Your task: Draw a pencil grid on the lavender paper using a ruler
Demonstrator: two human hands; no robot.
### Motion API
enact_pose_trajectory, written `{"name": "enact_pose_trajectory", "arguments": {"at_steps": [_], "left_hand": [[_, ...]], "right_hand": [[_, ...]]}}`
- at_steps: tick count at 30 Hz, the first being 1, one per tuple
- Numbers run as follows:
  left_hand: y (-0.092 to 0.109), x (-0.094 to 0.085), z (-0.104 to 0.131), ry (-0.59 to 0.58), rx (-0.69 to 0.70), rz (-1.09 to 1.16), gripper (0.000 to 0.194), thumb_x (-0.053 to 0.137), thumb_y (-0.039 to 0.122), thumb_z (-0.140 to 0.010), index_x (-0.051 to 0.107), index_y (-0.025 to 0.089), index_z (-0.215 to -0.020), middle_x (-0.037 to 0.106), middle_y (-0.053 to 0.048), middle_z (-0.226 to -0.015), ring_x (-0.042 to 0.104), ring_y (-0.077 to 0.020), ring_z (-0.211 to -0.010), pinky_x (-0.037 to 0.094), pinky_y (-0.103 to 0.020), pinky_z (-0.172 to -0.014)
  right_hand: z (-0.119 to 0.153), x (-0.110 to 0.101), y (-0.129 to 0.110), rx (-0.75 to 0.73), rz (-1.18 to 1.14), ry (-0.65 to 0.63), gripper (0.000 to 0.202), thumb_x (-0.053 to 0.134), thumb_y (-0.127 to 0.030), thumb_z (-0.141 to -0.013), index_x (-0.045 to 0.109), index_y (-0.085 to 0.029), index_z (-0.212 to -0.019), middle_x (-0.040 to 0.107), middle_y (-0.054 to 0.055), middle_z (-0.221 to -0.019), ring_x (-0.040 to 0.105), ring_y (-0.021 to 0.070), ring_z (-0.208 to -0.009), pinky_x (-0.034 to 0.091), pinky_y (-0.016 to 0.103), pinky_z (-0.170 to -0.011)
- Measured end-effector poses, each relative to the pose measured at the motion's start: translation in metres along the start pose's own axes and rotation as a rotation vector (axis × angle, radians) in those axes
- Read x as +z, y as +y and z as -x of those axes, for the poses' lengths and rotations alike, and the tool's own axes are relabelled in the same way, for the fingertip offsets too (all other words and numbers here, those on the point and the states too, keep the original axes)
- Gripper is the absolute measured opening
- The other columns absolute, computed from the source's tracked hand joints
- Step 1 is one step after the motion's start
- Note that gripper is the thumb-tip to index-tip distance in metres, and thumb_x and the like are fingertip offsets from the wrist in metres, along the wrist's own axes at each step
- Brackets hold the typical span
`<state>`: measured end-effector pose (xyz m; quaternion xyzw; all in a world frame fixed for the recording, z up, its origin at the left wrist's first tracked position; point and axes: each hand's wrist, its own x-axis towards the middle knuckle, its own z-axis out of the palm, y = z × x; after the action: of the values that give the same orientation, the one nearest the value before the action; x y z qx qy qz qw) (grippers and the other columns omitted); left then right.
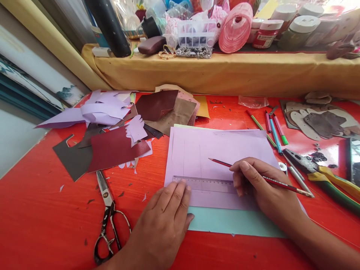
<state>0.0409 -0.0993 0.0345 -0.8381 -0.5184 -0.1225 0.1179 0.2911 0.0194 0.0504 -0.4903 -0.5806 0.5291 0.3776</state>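
Observation:
My left hand [167,215] lies flat, its fingertips on the left end of a clear plastic ruler [209,184] and the lilac paper [225,144] under it. Faint pencil lines run down and across the left part of that sheet. Between the fingers of my right hand [261,183] is a red and black pencil [221,162], its tip pointing left, just above the ruler. The ruler's right end disappears behind this hand. Beneath the lilac sheet, a mint-green sheet [225,220] shows along the near edge.
Left of the paper are scissors [106,197], leather pieces [109,148] and lilac paper scraps [105,110]. Pliers [317,168], coloured pens [275,133] and cut leather shapes [320,120] lie to the right. A cloth-covered ledge [197,73] with jars [266,33] borders the back.

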Motion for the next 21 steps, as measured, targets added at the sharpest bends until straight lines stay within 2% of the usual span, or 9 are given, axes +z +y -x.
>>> {"name": "enact_pose_trajectory", "arguments": {"at_steps": [7,14,21], "left_hand": [[0.0025,-0.0008,-0.0019,-0.006,-0.036,0.043,0.044,0.037,0.027,-0.120,0.071,0.010,-0.142,0.076,-0.012,-0.144,0.065,-0.0288,-0.130,0.042,-0.042,-0.112],[0.0043,0.0010,-0.0017,-0.012,-0.036,0.026,0.041,0.039,0.023,-0.118,0.071,0.011,-0.141,0.078,-0.012,-0.136,0.065,-0.0284,-0.128,0.041,-0.042,-0.113],[0.0044,0.0036,-0.0009,-0.007,-0.034,0.046,0.039,0.044,0.024,-0.116,0.068,0.011,-0.144,0.077,-0.013,-0.138,0.065,-0.0284,-0.130,0.041,-0.042,-0.114]], "right_hand": [[0.0029,-0.0021,0.0024,-0.013,0.007,0.068,0.042,0.069,-0.060,-0.106,0.080,-0.023,-0.089,0.069,0.002,-0.065,0.064,0.0158,-0.050,0.052,0.027,-0.047],[0.0043,0.0012,-0.0058,-0.058,0.084,0.025,0.047,0.069,-0.066,-0.104,0.079,-0.024,-0.086,0.070,0.002,-0.062,0.064,0.0162,-0.050,0.053,0.028,-0.049],[0.0035,0.0005,-0.0015,-0.047,0.065,0.022,0.045,0.068,-0.063,-0.106,0.079,-0.023,-0.088,0.069,0.002,-0.063,0.063,0.0158,-0.050,0.053,0.027,-0.048]]}}
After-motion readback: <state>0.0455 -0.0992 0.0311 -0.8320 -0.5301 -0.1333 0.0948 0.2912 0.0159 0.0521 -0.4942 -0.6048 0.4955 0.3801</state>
